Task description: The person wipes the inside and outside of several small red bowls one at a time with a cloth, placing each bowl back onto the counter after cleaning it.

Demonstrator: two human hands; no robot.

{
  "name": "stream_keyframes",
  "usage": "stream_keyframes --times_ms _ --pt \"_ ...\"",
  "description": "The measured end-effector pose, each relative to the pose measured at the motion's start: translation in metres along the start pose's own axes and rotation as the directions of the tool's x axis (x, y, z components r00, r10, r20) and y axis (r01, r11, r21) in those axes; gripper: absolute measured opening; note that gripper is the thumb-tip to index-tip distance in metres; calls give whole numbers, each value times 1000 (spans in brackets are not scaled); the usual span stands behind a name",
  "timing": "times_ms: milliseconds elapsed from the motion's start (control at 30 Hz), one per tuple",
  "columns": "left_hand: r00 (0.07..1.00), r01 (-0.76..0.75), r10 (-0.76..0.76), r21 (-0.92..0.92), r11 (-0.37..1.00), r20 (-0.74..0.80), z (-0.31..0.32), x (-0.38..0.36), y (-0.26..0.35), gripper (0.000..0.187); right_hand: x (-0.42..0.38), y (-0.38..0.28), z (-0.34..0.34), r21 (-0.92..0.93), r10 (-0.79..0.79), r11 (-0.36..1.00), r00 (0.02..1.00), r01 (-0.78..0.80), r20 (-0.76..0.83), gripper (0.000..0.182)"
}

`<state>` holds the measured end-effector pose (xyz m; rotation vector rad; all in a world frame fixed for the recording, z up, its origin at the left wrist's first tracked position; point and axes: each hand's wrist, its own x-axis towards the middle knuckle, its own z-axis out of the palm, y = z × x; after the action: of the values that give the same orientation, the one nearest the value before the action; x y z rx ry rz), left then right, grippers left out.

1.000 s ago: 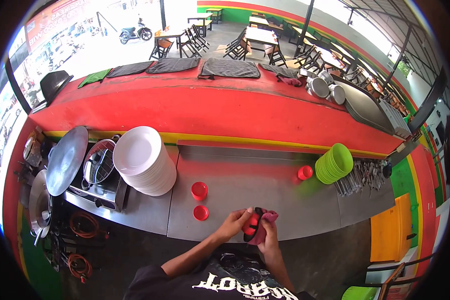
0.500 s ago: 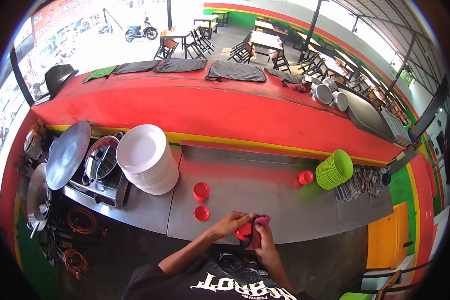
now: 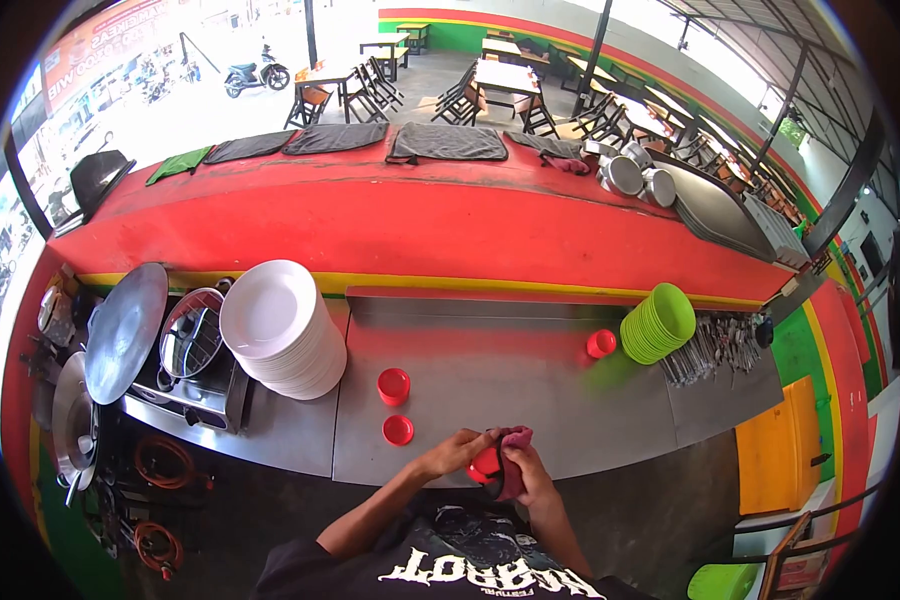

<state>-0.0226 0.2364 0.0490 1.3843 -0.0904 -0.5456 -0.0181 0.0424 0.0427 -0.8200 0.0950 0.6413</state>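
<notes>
My left hand (image 3: 455, 455) is closed around a small red bowl (image 3: 485, 466) at the counter's front edge, close to my body. A maroon cloth with a dark edge (image 3: 515, 440) is bunched in my right hand (image 3: 534, 476) and pressed against the bowl's right side. Fingers and cloth hide part of the bowl. To the left on the metal counter are a stack of small red bowls (image 3: 393, 386) and, nearer to me, another red bowl (image 3: 398, 430).
White plates (image 3: 270, 310) stand in a tall stack at left, beside a stove with a glass-lidded pan (image 3: 192, 335). On the right are a red bowl (image 3: 600, 344), stacked green bowls (image 3: 658, 325) and many pieces of cutlery (image 3: 712, 350). A red ledge (image 3: 390, 225) runs behind the counter.
The camera view has shifted slightly, moving the surroundings leftward in the picture. My hands stay together on the bowl and cloth, and the cloth has shifted a little against the bowl.
</notes>
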Motion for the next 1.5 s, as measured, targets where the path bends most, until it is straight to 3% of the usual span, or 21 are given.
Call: stream_keyframes --times_ms 33,133,233,333,433,533,633,733,833,867,967,1067,1167,1233,1333,1500 --pt "1000 -7 6 -41 999 -27 5 -3 6 57 1 0 -1 -11 -19 1000 1000 19 12 37" --pt "949 0 -170 -542 841 -264 27 6 9 55 6 -4 0 92 -136 987 989 131 56 40" --pt "902 -221 -24 -508 832 -431 36 17 10 55 9 -9 9 120 -196 974 980 191 32 43" --pt "946 -162 77 -255 953 -315 16 21 -18 54 5 -5 7 85 -158 984 987 157 10 44" --pt "992 -54 39 -126 991 -116 5 18 -11 56 -1 -5 6 48 -84 996 995 81 52 47" --pt "998 -57 56 -27 998 -34 0 14 10 57 -2 1 2 26 -81 997 994 79 69 47" --pt "994 63 -64 -8 998 -90 -5 13 12 57 5 6 -5 6 -134 991 990 134 50 44" --pt "959 -33 -27 -206 978 -283 7 18 -3 56 10 4 2 44 -205 978 979 205 6 42" --pt "934 -135 -28 -422 896 -357 22 14 -1 55 12 -2 20 173 -241 954 969 246 -50 39" --pt "937 -140 -6 -390 910 -349 19 16 -9 55 12 -4 22 222 -245 941 967 254 -68 38" --pt "942 -114 7 -302 946 -334 7 18 -31 55 20 -3 13 63 -317 944 944 324 -93 43" --pt "944 -13 -52 -196 981 -324 3 8 -19 57 21 -4 18 -405 -516 804 849 435 -112 51" --pt "949 50 -55 -26 998 -310 -2 0 -10 59 21 -9 13 -679 -477 564 857 469 195 59" --pt "944 69 -42 71 995 -328 -8 5 -17 63 20 -12 23 -722 -410 523 876 454 254 59" --pt "956 77 -64 34 996 -287 -16 6 -19 61 24 -13 30 -736 -375 503 882 453 286 59" --pt "963 -48 -6 -192 980 -270 -19 3 -21 51 32 -17 29 -726 -423 543 884 422 198 57"
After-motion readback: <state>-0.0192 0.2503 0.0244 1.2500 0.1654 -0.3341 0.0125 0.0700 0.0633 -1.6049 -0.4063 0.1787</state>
